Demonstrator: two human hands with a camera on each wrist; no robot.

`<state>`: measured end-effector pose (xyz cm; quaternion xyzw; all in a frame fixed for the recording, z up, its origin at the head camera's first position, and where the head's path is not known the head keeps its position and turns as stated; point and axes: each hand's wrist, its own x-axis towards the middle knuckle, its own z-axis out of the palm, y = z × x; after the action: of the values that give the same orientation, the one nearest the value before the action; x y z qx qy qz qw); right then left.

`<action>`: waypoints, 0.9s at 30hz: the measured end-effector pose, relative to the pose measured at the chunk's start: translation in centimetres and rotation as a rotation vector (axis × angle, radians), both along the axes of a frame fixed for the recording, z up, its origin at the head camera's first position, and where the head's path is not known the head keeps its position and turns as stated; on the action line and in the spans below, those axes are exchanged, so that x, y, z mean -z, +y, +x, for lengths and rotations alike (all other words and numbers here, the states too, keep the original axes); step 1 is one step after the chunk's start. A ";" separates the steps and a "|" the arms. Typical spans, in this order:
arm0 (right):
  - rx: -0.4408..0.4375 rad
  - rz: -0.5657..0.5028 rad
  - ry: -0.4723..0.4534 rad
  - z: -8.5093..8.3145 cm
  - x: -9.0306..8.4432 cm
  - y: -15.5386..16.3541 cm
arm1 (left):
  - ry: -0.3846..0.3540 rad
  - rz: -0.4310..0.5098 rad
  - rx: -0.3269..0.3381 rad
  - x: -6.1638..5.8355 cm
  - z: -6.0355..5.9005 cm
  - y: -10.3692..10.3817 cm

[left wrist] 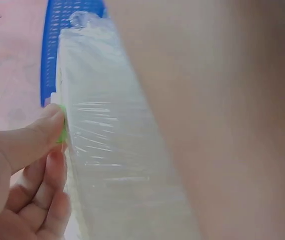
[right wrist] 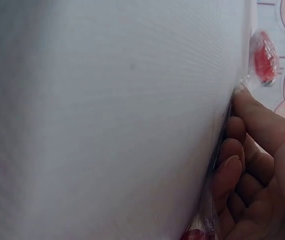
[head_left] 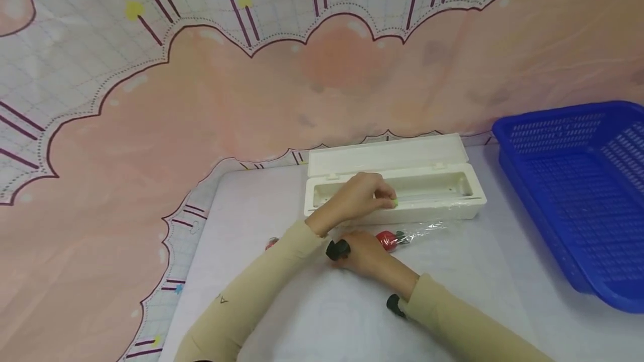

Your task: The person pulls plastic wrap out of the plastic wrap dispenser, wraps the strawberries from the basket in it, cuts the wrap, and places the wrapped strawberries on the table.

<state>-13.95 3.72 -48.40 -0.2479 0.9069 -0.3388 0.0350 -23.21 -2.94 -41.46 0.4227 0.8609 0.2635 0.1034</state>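
The left hand (head_left: 359, 197) pinches a small green slider (head_left: 394, 202) on the front rim of the open white cling-film box (head_left: 443, 205). In front of this box, the right hand (head_left: 364, 253) presses plastic film (head_left: 427, 230) over a red strawberry toy (head_left: 386, 240); its fingers are mostly hidden, so their state is unclear.

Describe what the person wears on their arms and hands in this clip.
Both arms are in snug beige sleeves reaching the wrists; the left sleeve carries a small dark mark, and the right sleeve is plain. A small black device sits by the left wrist, another by the right wrist. Left hand and right hand are bare.
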 end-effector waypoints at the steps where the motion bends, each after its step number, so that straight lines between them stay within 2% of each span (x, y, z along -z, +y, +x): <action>1: 0.007 -0.004 -0.006 0.0 0.1 0.1 | -0.008 0.002 0.012 0.1 0.0 0.4; 5: 0.015 -0.059 -0.007 0.3 0.5 0.5 | -0.038 0.010 0.059 0.5 -0.2 2.2; 8: 0.027 -0.092 -0.016 0.5 0.7 0.6 | -0.032 -0.039 0.093 0.2 -0.3 3.7; 10: 0.010 -0.082 0.013 0.6 0.8 0.7 | -0.029 -0.091 0.112 -0.3 -0.3 4.5; 14: -0.045 0.008 0.134 0.8 0.7 0.9 | -0.026 -0.155 0.145 -1.0 -0.3 6.0; 16: -0.065 0.017 0.131 0.9 0.5 0.9 | -0.021 -0.159 0.147 -0.9 -0.2 6.6; 20: -0.072 -0.052 -0.017 1.0 0.0 1.0 | -0.001 -0.140 0.134 -0.6 -0.1 7.5; 23: -0.070 -0.064 -0.147 0.9 -0.3 1.1 | 0.010 -0.127 0.128 -0.5 0.1 8.4; 27: -0.007 -0.046 -0.322 1.0 -0.7 1.0 | 0.009 -0.110 0.087 -0.4 0.5 10.0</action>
<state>-12.99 4.70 -47.73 -0.1943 0.8808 -0.3945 0.1753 -22.72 7.08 -41.10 0.4545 0.8555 0.2090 0.1339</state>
